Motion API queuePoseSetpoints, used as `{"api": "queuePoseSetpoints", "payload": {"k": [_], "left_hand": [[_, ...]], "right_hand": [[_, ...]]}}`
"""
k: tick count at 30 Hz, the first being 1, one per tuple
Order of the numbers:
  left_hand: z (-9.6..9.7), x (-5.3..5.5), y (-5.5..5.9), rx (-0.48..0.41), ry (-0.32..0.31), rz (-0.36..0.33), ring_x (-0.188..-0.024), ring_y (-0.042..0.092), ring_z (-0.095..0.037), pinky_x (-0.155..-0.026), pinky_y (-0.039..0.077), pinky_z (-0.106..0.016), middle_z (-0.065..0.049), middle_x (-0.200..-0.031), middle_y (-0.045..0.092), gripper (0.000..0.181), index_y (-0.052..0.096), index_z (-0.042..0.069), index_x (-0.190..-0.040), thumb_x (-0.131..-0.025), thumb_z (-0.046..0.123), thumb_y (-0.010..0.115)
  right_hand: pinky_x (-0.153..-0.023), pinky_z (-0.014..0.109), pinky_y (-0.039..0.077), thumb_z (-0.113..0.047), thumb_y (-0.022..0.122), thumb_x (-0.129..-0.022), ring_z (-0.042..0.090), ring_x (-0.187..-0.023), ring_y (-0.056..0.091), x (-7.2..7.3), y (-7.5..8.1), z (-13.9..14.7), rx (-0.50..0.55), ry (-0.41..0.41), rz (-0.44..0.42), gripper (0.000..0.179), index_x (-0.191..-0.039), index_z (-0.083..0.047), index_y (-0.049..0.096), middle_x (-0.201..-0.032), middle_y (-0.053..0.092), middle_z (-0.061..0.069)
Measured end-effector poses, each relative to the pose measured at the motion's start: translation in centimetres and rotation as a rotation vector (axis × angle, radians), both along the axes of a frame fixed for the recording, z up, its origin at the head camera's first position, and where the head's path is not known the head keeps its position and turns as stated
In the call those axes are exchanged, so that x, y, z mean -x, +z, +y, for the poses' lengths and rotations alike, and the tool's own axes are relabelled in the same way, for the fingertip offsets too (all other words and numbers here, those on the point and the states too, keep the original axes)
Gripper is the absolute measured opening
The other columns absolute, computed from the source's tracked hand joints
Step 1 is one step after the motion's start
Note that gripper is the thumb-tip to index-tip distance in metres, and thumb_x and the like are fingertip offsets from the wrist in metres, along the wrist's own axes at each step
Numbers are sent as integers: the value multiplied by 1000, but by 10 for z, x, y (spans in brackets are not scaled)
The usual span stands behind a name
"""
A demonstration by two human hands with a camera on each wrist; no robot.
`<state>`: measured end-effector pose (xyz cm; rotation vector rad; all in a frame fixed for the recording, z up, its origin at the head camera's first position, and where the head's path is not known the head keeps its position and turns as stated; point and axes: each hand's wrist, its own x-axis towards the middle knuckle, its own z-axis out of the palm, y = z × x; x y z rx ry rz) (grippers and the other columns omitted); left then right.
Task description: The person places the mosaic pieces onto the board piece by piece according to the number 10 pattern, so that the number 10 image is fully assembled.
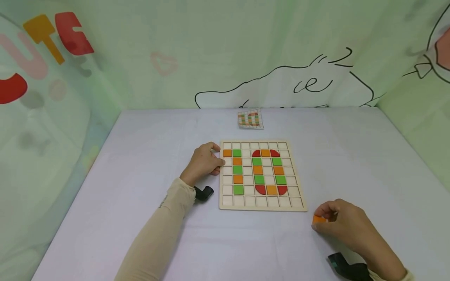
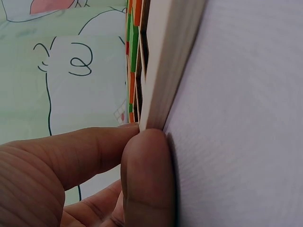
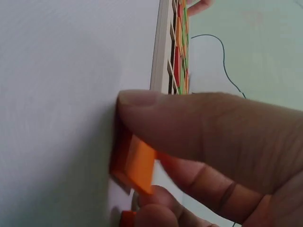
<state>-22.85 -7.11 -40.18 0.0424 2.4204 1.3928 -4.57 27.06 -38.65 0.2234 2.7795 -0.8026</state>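
Note:
A wooden grid board (image 1: pixel 249 201) lies on the table with orange, green and red tiles in some of its cells. At its left edge, my left hand (image 1: pixel 203 160) holds the rim with thumb and index finger; the thumb (image 2: pixel 147 175) presses on the edge in the left wrist view. Near the board's lower right corner, my right hand (image 1: pixel 346 224) pinches an orange tile (image 1: pixel 319 219) close to the tabletop. In the right wrist view this orange tile (image 3: pixel 135 163) sits tilted under the thumb. Another orange piece (image 3: pixel 127 218) shows partly at the bottom, beside the fingertips.
Behind the board lies a small pattern card (image 1: pixel 250 119) with a similar coloured grid. The white-covered table (image 1: pixel 168 128) meets green printed curtains (image 1: pixel 158 47) at the back and sides. Black wrist devices (image 1: pixel 204 193) sit at both wrists.

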Motion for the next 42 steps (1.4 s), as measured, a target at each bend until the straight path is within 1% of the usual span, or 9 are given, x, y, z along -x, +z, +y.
{"api": "queuePoseSetpoints", "payload": {"k": [6,9,11,14,18,20,30,35,42], "left_hand": [[0,0,0,3,0,0,-53,65,-12,-55,59,-25,-11,-83,67,42,59,3,-129,-91,4,77],[0,0,0,6,-1,3,-53,65,-12,-55,59,-25,-11,-83,68,42,59,2,-129,-91,4,77],[0,0,-1,12,-5,5,-53,65,-12,-55,59,-25,-10,-83,68,42,59,2,-129,-91,4,77],[0,0,-1,17,-11,5,-54,65,-12,-55,58,-24,-10,-83,68,42,59,2,-129,-92,5,77],[-1,0,-1,14,-16,5,-54,65,-12,-55,58,-24,-10,-82,68,43,58,2,-130,-92,5,77],[-1,0,-1,14,-17,6,-54,65,-12,-55,58,-24,-10,-82,68,43,58,2,-130,-92,5,77],[0,0,1,0,-1,-24,-56,65,-13,-56,59,-25,-10,-84,68,43,59,3,-130,-92,4,77],[0,1,0,-7,7,-29,-56,65,-13,-56,59,-25,-10,-81,68,41,59,3,-129,-91,3,77],[0,-1,2,-12,6,-26,-56,65,-12,-56,60,-25,-10,-82,67,41,59,3,-129,-91,3,77]], "right_hand": [[-61,23,45,-18,89,-81,11,-76,55,-2,1,-4,33,16,60,24,-95,-13,71,-85,63,-2],[-60,22,48,-15,86,-85,9,-75,58,-1,2,-5,60,15,77,20,-101,-12,75,-86,66,-2],[-60,22,50,-12,83,-87,11,-77,61,2,3,-7,94,8,61,21,-107,-10,76,-87,68,-1],[-62,24,56,-7,75,-93,16,-79,67,7,3,-9,222,-26,-7,26,-117,-2,73,-95,73,5],[-67,29,63,-4,70,-97,20,-78,73,13,3,-16,421,-93,-71,28,-121,8,68,-102,76,13],[-67,30,63,-5,70,-95,20,-78,74,17,3,-22,472,-110,-81,29,-120,9,68,-100,76,13],[-69,30,63,-4,72,-94,22,-77,74,38,4,-51,647,-58,-119,29,-118,11,67,-95,76,12],[-70,31,64,-5,72,-94,21,-78,76,47,3,-64,717,-61,-138,30,-118,12,66,-95,76,12],[-73,31,64,-5,71,-94,20,-79,76,57,4,-80,767,-50,-166,30,-118,11,66,-95,77,13]]}}
